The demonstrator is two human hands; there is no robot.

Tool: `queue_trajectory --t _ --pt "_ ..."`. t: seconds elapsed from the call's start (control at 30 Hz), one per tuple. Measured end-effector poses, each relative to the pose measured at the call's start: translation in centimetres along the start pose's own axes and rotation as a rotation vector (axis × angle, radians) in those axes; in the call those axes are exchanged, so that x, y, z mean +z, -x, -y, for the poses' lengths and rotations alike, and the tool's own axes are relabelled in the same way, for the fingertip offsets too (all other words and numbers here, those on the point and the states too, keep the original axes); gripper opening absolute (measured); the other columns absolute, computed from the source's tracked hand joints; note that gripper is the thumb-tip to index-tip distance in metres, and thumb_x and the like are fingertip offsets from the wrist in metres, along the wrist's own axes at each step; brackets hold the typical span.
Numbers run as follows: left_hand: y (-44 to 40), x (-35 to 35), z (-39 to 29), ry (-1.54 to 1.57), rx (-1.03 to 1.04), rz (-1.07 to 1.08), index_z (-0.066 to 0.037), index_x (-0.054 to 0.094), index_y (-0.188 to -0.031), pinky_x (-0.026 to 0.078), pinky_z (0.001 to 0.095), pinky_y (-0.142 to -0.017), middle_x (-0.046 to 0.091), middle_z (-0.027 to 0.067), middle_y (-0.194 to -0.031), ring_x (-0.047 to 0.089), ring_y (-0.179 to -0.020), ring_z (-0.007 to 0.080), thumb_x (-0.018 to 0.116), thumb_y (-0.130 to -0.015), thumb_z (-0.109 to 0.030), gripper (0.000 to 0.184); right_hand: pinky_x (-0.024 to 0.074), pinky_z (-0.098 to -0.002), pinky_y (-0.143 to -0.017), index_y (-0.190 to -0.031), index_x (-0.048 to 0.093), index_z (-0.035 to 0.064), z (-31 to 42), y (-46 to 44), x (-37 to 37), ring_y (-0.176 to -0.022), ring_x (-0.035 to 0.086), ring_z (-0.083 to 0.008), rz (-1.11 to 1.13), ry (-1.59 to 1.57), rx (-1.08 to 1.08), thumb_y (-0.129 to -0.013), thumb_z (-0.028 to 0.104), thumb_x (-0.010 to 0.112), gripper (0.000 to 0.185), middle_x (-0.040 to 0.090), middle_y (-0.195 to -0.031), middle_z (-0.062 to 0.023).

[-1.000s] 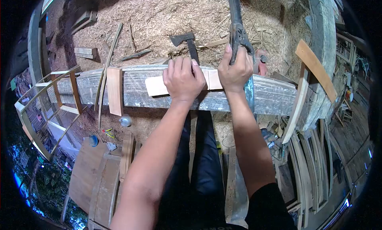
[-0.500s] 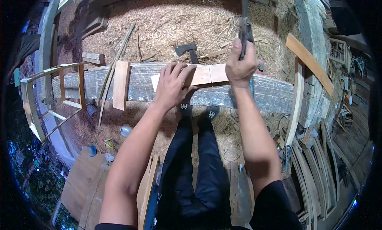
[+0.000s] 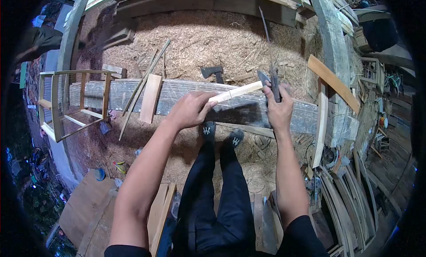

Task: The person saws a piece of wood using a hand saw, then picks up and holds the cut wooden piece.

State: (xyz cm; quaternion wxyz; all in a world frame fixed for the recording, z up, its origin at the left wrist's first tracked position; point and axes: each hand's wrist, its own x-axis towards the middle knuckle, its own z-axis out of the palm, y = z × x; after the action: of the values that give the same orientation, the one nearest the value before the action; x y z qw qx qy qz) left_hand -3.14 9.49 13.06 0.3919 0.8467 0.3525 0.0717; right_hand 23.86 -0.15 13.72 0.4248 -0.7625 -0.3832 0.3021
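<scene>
A pale wooden piece [image 3: 237, 91] is gripped at its left end by my left hand [image 3: 190, 109], held tilted on edge above the weathered beam [image 3: 177, 92]. A thin dark line crosses the piece near its middle. My right hand [image 3: 279, 107] is closed around the dark handle of a long bladed tool [image 3: 271, 57], which points away from me. The tool's pointed lower part lies at the right end of the piece; whether they touch is unclear.
On the beam lie a short board [image 3: 151, 98] and thin strips [image 3: 144, 81]. A slatted frame [image 3: 80, 101] stands at the left. An axe [image 3: 213, 72] rests beyond the beam. A curved board [image 3: 335, 83] leans at the right. Curved strips [image 3: 350, 203] lie lower right.
The wooden piece has been lifted off the beam and turned onto its edge. My left hand now pinches its left end. The tool has swung, and its pointed part now shows by the right end.
</scene>
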Motion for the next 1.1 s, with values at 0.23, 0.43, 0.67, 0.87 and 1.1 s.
queue_trajectory --t 0.23,0.43,0.67,0.87,1.1 --pt "-0.1 -3.1 -2.5 0.066 -0.147 0.149 -0.007 0.070 -0.124 0.052 0.0423 -0.063 0.070 0.0194 -0.075 0.070 -0.068 0.0341 0.075 -0.090 -0.045 0.051 0.0492 -0.0273 -0.092 -0.115 0.071 -0.0030 2.6 0.1 0.6 -0.098 0.064 -0.0112 0.054 -0.300 -0.056 -0.098 0.026 0.072 0.034 0.074 -0.103 -0.0073" --pt "-0.8 -3.8 -3.5 -0.067 -0.267 0.155 -0.008 0.073 -0.112 0.057 0.0475 -0.073 0.073 0.0199 -0.081 0.073 -0.079 0.0386 0.073 -0.090 -0.047 0.045 0.0467 -0.0257 -0.082 -0.109 0.071 -0.0036 2.0 0.3 0.4 -0.086 0.058 -0.0087 0.079 -0.320 0.021 -0.099 0.031 0.071 0.036 0.071 -0.092 -0.0045" --pt "-1.2 -3.4 -5.2 -0.220 -0.333 -0.057 -0.011 0.078 -0.091 0.056 0.0448 -0.064 0.072 0.0165 -0.071 0.073 -0.070 0.0335 0.063 -0.089 -0.067 0.058 0.0448 -0.0275 -0.072 -0.102 0.069 -0.0045 2.2 1.1 1.2 -0.077 0.051 -0.0083 -0.041 -0.241 0.076 -0.103 0.035 0.063 0.040 0.065 -0.080 -0.0016" --pt "-1.6 -2.4 -5.3 -0.329 -0.332 -0.092 -0.009 0.073 -0.075 0.053 0.0453 -0.057 0.069 0.0141 -0.064 0.071 -0.062 0.0327 0.058 -0.090 -0.069 0.064 0.0400 -0.0289 -0.062 -0.097 0.068 -0.0043 2.4 1.0 1.2 -0.068 0.045 -0.0083 -0.113 -0.278 0.059 -0.103 0.037 0.064 0.042 0.056 -0.071 0.0028" --pt "-1.7 -1.8 -4.8 -0.310 -0.406 -0.016 -0.010 0.075 -0.079 0.055 0.0459 -0.061 0.070 0.0159 -0.067 0.073 -0.068 0.0310 0.052 -0.088 -0.077 0.071 0.0379 -0.0291 -0.060 -0.090 0.068 -0.0037 -0.7 0.7 2.1 -0.067 0.042 -0.0078 -0.077 -0.308 0.182 -0.102 0.038 0.064 0.044 0.052 -0.069 0.0036"
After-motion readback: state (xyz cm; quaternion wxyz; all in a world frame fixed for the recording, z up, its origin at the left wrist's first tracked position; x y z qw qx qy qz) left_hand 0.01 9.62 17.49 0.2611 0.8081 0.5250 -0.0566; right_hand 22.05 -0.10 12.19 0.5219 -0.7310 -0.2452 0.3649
